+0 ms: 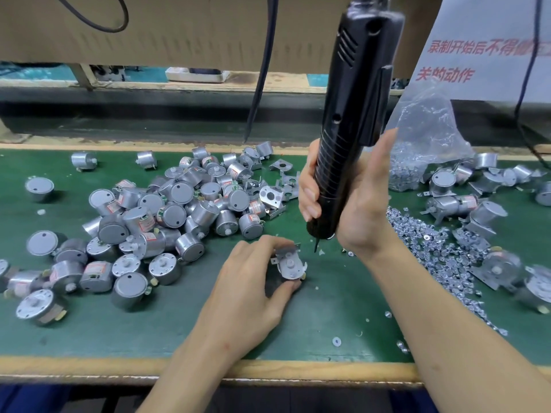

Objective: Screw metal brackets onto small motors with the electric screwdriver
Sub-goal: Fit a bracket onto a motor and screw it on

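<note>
Looking down from the head camera, the left hand (247,289) sits at lower centre of the frame. Its grip is closed around a small motor (288,271), fingers curled over the far side and thumb pressed against the near edge. The motor stands on the green table (328,323) with its shaft end up. A metal bracket (286,252) lies across the top of it.

Just right of that, the right hand (357,204) has its grip wrapped round the ribbed lower body of the black electric screwdriver (354,114). The tool stands nearly upright and runs out of the top of the frame. Its bit (315,245) hangs just above the table, close beside the bracket's right edge and apart from it.

A heap of bare motors (167,210) fills the left half of the table, with loose brackets (283,177) at its right end. Silver screws (441,254) are scattered at centre right, below a clear plastic bag (423,138). Motors with brackets on them (453,204) lie at the right edge, some blurred. A cardboard sheet (179,28) spans the upper left, and a black cable (262,70) hangs in front of it.
</note>
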Motion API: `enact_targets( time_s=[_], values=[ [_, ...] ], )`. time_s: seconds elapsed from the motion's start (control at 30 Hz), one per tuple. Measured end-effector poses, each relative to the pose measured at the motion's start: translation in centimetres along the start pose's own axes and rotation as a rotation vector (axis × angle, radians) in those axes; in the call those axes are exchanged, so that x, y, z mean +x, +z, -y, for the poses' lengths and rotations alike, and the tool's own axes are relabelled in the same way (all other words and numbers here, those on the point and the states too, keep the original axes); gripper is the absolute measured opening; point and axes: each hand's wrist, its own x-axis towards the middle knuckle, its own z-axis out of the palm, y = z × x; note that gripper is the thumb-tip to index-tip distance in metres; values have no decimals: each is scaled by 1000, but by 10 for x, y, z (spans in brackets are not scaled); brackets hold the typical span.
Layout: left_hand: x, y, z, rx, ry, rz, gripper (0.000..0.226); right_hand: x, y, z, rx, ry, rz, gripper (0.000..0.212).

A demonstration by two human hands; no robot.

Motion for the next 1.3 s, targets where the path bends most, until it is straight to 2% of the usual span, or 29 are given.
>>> enact_targets(
  time_s=[0.27, 0.4, 0.57, 0.8, 1.0, 1.17, 1.3],
  values=[
    [-1, 1, 1, -2, -70, -41, 48, 3, -11, -6, -103, -11, -105, 85],
    [-3, 1, 0, -4, -68, -27, 46, 4, -19, -1, -79, 20, -26, 81],
    [-2, 1, 0, -9, -70, -37, 27, 5, -34, 11, -39, 109, 113, 79],
    [-1, 0, 1, 4, -65, -23, 23, 5, -50, 17, -46, 103, 103, 81],
    [-1, 1, -1, 2, -68, -30, 24, 5, -51, 13, -48, 108, 106, 81],
    [-1, -2, -1, 17, -75, 33, 49, 5, -50, 11, -20, 139, 110, 80],
    [-1, -2, -1, 31, -72, 28, 45, 5, -50, 10, -18, 145, 111, 79]
  ],
)
